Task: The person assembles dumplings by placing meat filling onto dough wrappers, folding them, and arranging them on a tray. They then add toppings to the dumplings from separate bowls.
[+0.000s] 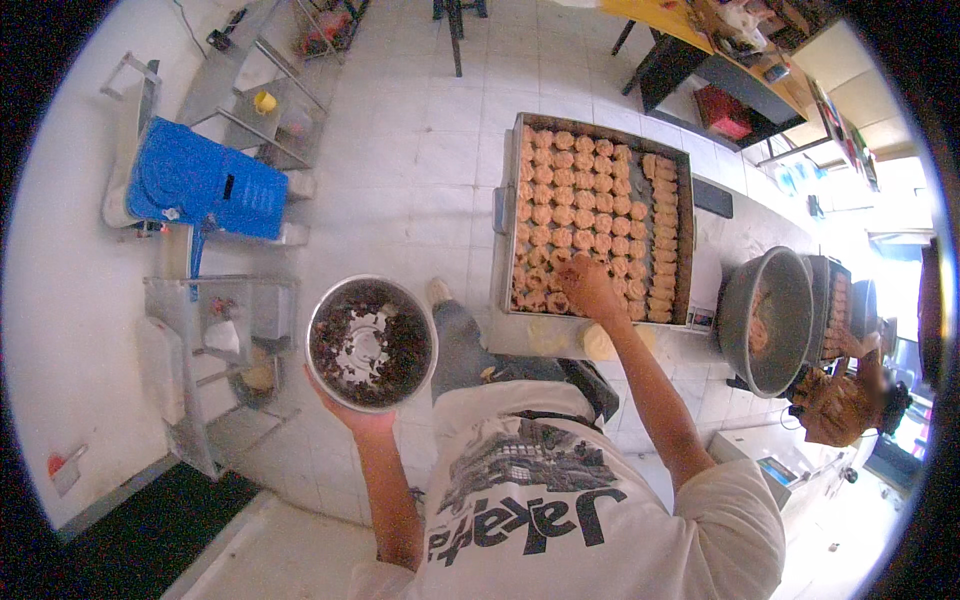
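My left hand point(372, 422) grips a round metal bowl point(362, 345) from beneath, its thumb and palm against the outer wall. Small dark brown pieces point(403, 335) lie around the bowl's inside, with the shiny bottom showing in the middle. My right hand point(588, 284) is over the near rows of a large metal tray point(641, 182), fingers pinched together; anything between them is too small to make out. Swirled, peach-coloured piped dough pieces point(563, 196) fill the tray in rows. Dark bits top several pieces at the near left, beside my right fingers.
A big grey bowl point(736, 318) with some dough point(762, 330) stands to the tray's right. Beyond it are another filled tray point(836, 312) and a person point(840, 405) with an arm near it. A scale point(782, 472) sits at the lower right. Left stand metal shelves and a blue-covered object point(215, 180).
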Tool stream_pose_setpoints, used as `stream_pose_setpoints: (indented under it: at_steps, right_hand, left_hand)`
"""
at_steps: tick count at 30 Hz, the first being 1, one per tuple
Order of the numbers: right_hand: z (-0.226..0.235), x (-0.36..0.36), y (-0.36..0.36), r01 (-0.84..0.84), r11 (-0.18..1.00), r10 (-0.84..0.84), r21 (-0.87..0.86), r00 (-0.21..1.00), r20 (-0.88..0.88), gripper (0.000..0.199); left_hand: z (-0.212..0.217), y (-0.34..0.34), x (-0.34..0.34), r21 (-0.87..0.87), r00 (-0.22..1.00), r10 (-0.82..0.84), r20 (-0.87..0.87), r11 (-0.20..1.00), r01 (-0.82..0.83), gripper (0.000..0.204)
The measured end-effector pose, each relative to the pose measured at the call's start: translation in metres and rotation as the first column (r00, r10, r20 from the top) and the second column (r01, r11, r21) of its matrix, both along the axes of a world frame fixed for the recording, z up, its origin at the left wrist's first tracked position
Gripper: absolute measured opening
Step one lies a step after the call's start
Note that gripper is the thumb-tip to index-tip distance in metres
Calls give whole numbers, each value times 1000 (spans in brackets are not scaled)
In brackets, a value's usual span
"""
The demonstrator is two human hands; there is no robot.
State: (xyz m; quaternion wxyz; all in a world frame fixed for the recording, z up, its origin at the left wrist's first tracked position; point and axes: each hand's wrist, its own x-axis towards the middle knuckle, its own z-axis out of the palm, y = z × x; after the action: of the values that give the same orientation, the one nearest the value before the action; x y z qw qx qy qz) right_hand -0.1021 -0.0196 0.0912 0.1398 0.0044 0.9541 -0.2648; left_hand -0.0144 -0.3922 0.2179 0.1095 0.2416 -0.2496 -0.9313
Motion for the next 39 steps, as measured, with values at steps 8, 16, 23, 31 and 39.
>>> stream_pose_setpoints:
  at_steps: [8, 16, 23, 31, 39]
  right_hand:
    - [8, 4, 29, 181, 972, -160, -151, 977, 143, 18]
    - [-17, 12, 38, 32, 985, -40, 171, 998, 39, 13]
    - [-16, 16, 51, -29, 994, 41, 105, 993, -114, 22]
    - [-4, 13, 47, 5, 987, 4, 161, 999, -52, 21]
    - [120, 8, -16, 78, 925, -107, -372, 993, -57, 24]
  left_hand:
    - [-7, -2, 5, -38, 999, 48, 16, 998, -48, 61]
    - [-1, 5, -1, -29, 998, -35, -47, 999, 33, 66]
    - [3, 11, -4, -49, 996, -53, -71, 998, 50, 63]
    - [-4, 10, -3, -135, 993, -73, -95, 989, 60, 64]
    - [-22, 18, -2, -244, 991, -115, 75, 961, 130, 74]
